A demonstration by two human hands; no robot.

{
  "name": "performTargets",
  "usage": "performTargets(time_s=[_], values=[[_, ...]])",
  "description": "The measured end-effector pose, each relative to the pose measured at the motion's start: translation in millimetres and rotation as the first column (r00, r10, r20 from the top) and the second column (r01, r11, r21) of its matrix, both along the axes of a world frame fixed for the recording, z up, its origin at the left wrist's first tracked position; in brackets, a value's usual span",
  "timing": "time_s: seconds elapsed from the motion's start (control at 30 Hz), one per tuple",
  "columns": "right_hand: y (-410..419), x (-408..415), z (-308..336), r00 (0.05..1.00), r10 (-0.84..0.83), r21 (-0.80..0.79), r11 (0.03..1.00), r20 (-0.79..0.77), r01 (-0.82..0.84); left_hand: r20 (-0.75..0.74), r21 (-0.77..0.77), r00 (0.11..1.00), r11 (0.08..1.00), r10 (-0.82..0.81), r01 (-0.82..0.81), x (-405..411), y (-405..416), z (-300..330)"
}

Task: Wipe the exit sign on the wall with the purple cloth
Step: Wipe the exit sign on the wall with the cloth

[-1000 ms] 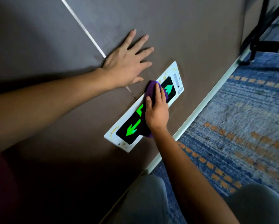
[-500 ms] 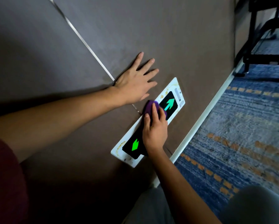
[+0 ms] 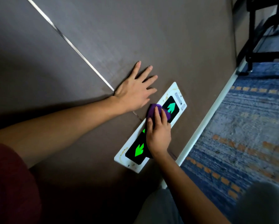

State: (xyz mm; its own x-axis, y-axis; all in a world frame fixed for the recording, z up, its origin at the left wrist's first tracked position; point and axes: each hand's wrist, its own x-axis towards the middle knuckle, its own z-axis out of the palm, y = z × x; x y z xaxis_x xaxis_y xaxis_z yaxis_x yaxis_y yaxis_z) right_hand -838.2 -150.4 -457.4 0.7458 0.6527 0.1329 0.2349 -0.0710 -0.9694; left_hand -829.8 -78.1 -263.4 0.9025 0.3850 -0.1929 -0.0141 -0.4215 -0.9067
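I read this as mid-wipe: my right hand (image 3: 159,135) lies on the purple cloth (image 3: 155,110), fingers laid along it and pressing it flat against the middle of the exit sign (image 3: 176,91), which is fixed low on the brown wall (image 3: 167,38) just above the white baseboard (image 3: 205,120). The cloth is bunched, with its far end poking past my fingertips and a darker corner showing under the heel of the hand. My left hand (image 3: 135,89) is released, fingers spread and palm flat on the wall just above the sign, apparently for support, beside the thin metal strip (image 3: 74,47) that runs across the panel. How much is done I can only judge loosely; the black panel looks clean at both ends, but the white frame shows yellowish marks near the upper end and at the lower left corner, so I would say the borders and corners are left. As for writing, I can read none: the sign shows a teal arrow (image 3: 171,107) at the upper end and a green arrow (image 3: 139,149) at the lower end, and a sliver of green beside my knuckles, and any small print on the plate at the top is too blurred to make out. No brand shows on the cloth
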Motion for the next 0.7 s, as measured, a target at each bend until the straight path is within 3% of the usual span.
performTargets(time_s=[0.23, 0.53, 0.7], values=[[0.2, -7.4, 0.9, 0.999, 0.003, 0.011, 1.0, -0.051, -0.003, -0.022, 0.025, 0.999, 0.999, 0.03, -0.029, 1.1, -0.9, -0.5], [25.5, 55.1, 4.1, 1.0, -0.003, -0.038, 0.999, -0.025, 0.002, 0.0, 0.033, 1.0, 0.999, -0.005, 0.005, 5.0, 0.1, -3.5], [16.3, 32.9, 1.7, 0.999, -0.005, 0.006, 1.0, -0.038, 0.005, 0.025, 0.035, 1.0, 0.999, 0.006, -0.007, 13.7, 2.7, -10.9]])
